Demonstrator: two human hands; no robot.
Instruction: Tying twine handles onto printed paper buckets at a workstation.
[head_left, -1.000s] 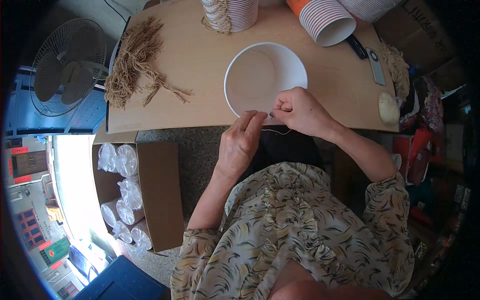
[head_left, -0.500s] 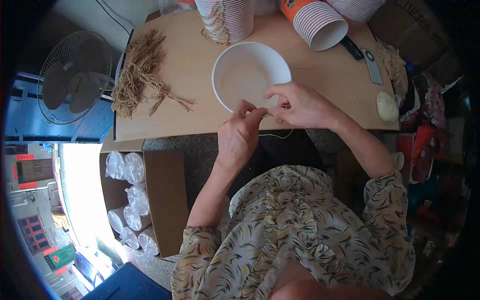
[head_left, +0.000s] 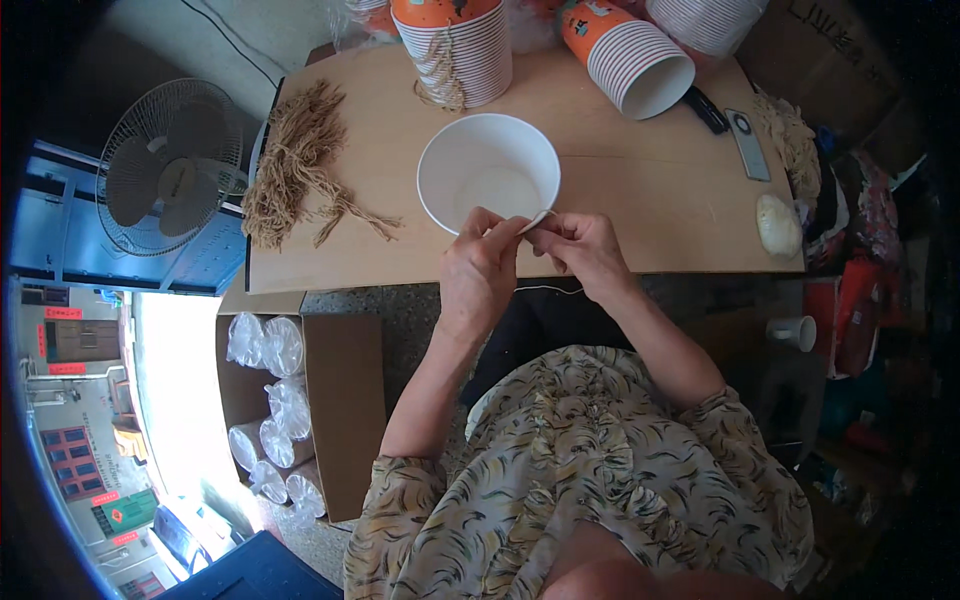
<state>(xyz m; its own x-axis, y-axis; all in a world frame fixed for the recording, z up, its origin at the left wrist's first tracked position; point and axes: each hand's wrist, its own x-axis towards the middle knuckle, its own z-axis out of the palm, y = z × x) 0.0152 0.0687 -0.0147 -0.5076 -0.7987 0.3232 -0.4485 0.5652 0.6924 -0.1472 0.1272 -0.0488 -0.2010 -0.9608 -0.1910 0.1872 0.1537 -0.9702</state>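
Both hands meet at the near rim of a white paper bowl [head_left: 488, 182] on the tabletop [head_left: 640, 200], the left hand [head_left: 478, 275] and right hand [head_left: 580, 250] pinching a thin cord [head_left: 545, 213] there. Keeping the cord taut and the bowl steady looks key. Loose straw cords [head_left: 295, 180] lie well left.

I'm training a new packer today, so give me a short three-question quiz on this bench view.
1. True or false: both hands meet at the near rim of the white paper bowl.
2. What lies left of the bowl? A) bundle of tan cords B) scissors C) tape
3. What stands off the table's left end?

Key: 1 true: left hand, right hand. 2 A, bundle of tan cords. 3 a fan.
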